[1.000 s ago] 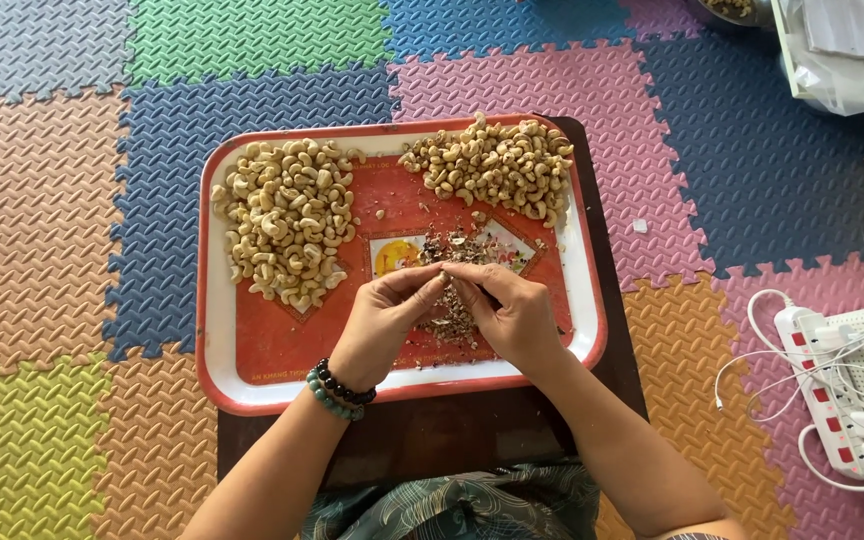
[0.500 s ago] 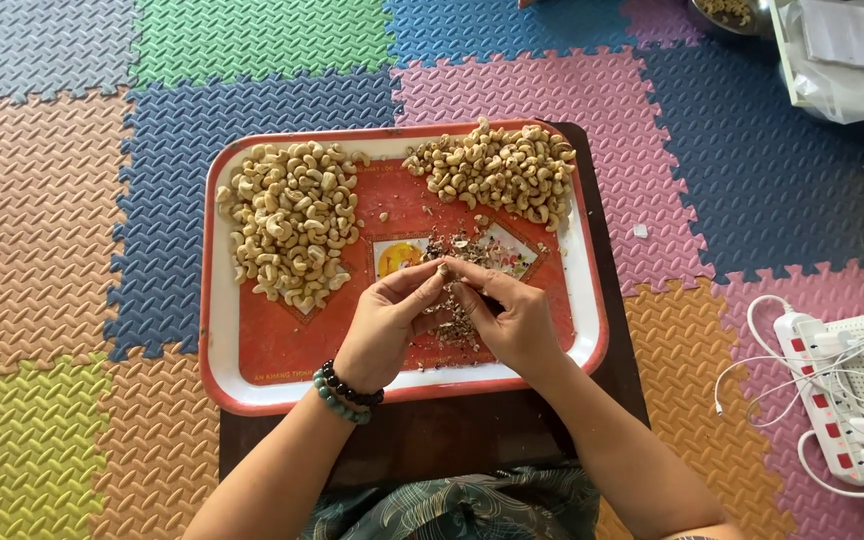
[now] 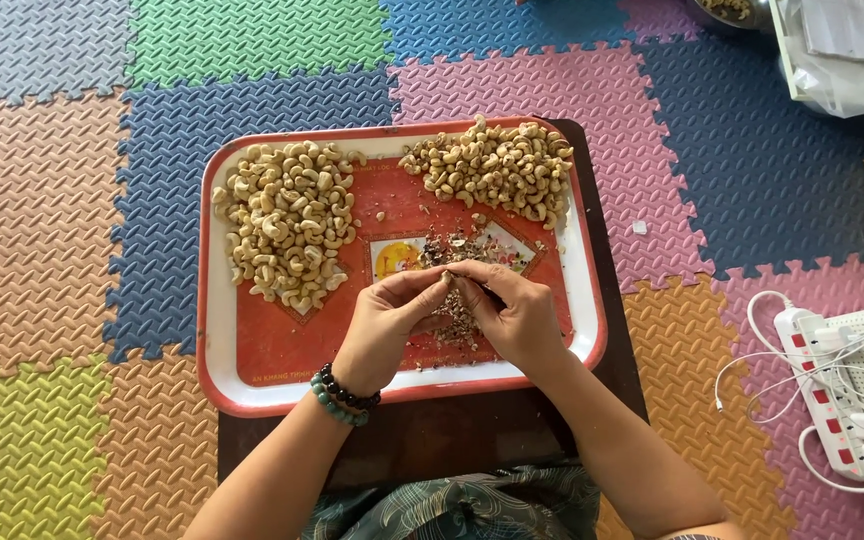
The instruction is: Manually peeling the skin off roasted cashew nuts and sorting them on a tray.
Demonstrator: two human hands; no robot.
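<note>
Nearest us, our left hand (image 3: 382, 325) and right hand (image 3: 512, 315) meet, fingers pinched on one cashew (image 3: 446, 277) above the husk scraps (image 3: 457, 320); we judge peeling underway. At eleven lies the pale pile (image 3: 287, 220), at one the darker pile (image 3: 497, 170).

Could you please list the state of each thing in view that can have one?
Left hand: pinching a cashew.
Right hand: pinching the same nut.
Red tray: flat on a dark low table.
Left cashew pile: heaped.
Right cashew pile: heaped.
Husk scraps: scattered.
Power strip: cables plugged in.
</note>
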